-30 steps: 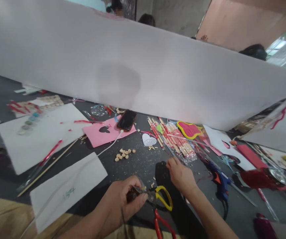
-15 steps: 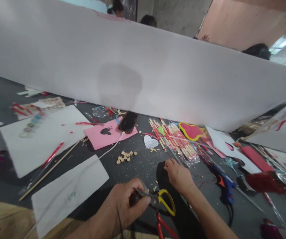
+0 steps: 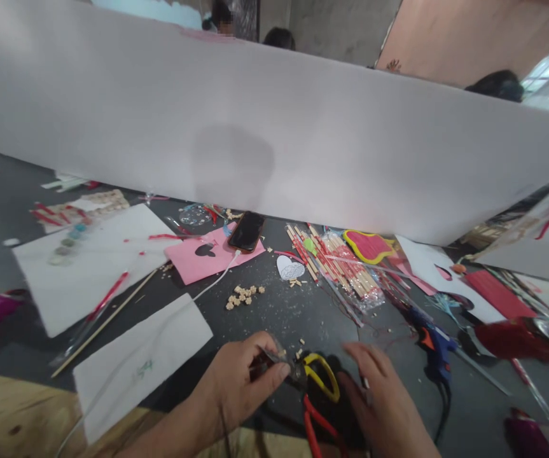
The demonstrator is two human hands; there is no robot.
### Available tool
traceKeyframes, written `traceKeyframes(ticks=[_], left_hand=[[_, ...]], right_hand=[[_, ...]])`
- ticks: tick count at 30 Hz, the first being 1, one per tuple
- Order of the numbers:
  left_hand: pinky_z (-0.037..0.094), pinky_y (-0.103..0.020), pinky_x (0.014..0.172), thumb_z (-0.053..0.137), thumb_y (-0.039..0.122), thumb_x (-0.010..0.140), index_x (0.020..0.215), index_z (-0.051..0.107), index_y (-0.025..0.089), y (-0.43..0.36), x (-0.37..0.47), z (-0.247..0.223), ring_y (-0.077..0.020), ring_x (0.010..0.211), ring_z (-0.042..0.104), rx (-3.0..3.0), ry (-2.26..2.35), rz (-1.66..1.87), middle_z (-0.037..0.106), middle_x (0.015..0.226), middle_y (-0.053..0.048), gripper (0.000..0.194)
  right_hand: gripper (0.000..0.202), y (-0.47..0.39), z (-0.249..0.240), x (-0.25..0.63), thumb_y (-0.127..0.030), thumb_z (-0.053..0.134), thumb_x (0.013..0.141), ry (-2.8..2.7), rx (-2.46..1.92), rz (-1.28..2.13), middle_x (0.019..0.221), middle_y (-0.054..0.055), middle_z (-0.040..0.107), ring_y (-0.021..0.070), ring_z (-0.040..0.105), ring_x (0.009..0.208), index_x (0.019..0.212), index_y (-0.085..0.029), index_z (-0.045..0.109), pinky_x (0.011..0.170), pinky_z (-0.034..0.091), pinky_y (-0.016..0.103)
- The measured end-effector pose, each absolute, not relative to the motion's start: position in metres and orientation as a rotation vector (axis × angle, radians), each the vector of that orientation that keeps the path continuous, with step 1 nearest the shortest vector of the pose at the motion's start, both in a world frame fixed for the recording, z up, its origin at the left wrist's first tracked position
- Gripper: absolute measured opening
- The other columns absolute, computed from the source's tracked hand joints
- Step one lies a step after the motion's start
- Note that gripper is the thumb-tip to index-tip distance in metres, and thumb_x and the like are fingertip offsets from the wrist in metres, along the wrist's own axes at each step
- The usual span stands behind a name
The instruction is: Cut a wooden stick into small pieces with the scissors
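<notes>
My left hand (image 3: pixel 250 375) is closed in a pinch, thumb against the fingers, on a small dark, partly clear piece that I cannot make out. Yellow-handled scissors (image 3: pixel 334 388) lie just right of its fingertips, and red-handled pliers (image 3: pixel 313 426) are below them, near the table's front edge. To the right of both tools is my right hand (image 3: pixel 383 397), smeared by motion, fingers pointing left. A small pale object shows by its fingers; whether it is held is unclear. Several short pale stick pieces (image 3: pixel 299 351) lie beyond the scissors.
Small wooden flower-like clusters (image 3: pixel 243 296), a white paper heart (image 3: pixel 290 268) and a phone (image 3: pixel 247 231) lie farther back. Red-and-wood sticks (image 3: pixel 350 270) stand near a blue glue gun (image 3: pixel 439 346). White paper (image 3: pixel 145 362) lies left; a tall white panel (image 3: pixel 326 140) borders the back.
My right hand has moved from the table beyond the scissors back toward me and slightly right. My left hand keeps its pinch in nearly the same place.
</notes>
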State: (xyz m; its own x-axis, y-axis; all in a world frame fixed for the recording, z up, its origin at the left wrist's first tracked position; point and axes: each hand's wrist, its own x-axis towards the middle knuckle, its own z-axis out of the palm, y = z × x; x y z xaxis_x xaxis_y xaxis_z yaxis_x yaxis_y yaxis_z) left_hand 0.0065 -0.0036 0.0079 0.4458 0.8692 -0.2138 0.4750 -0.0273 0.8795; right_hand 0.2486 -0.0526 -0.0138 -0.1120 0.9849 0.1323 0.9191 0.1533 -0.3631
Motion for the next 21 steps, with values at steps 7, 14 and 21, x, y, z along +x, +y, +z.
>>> traceKeyframes(ticks=[7,14,21], left_hand=[[0.037,-0.019,0.053,0.05,0.038,0.079,0.08,0.054,0.018,-0.004,0.009,0.009,-0.0116,0.055,0.05,1.663,1.189,0.541,0.054,0.061,0.003,0.021],[0.037,-0.019,0.053,0.05,0.037,0.079,0.078,0.053,0.018,-0.009,0.012,0.009,-0.0109,0.054,0.047,1.63,1.178,0.596,0.05,0.059,0.004,0.019],[0.039,-0.019,0.055,0.054,0.027,0.075,0.083,0.054,0.018,-0.009,0.016,0.012,-0.0112,0.058,0.05,1.587,1.084,0.63,0.057,0.066,0.003,0.012]], right_hand=[[0.041,-0.081,-0.019,0.222,-0.023,0.041,0.084,-1.996,-1.676,0.689,0.116,0.008,0.058,0.0179,0.056,0.105,0.125,-0.025,0.042,0.087,0.047,0.03],[0.051,-0.077,-0.03,0.214,-0.026,0.056,0.073,-2.024,-1.672,0.7,0.116,0.012,0.056,0.0221,0.055,0.105,0.122,-0.019,0.043,0.088,0.046,0.034],[0.041,-0.07,-0.035,0.205,-0.036,0.055,0.079,-2.006,-1.776,0.579,0.105,0.011,0.059,0.022,0.056,0.096,0.114,-0.017,0.047,0.083,0.047,0.035]])
